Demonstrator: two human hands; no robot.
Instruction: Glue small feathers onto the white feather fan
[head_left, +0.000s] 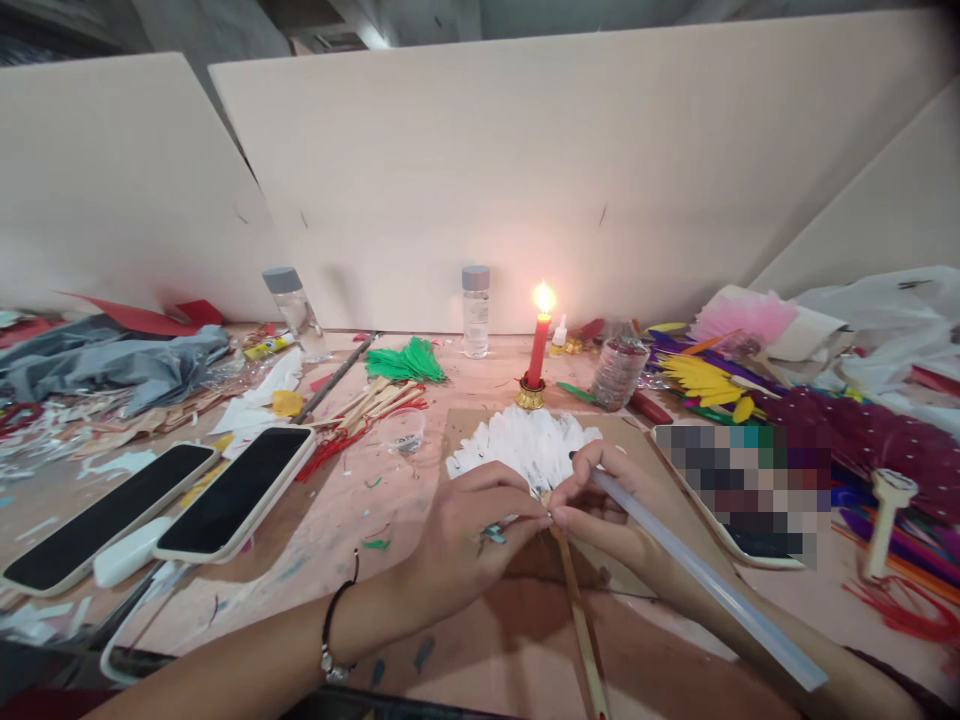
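Now both hands' fingers pinch the white feather fan (525, 445) at its base; right hand (600, 500) also grips a glue stick (705, 580), left hand (465, 530) opposite.

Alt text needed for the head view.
Both hands meet at the base of a white feather fan: left hand pinches its wooden stick, right hand holds a clear glue stick. A lit red candle stands behind.
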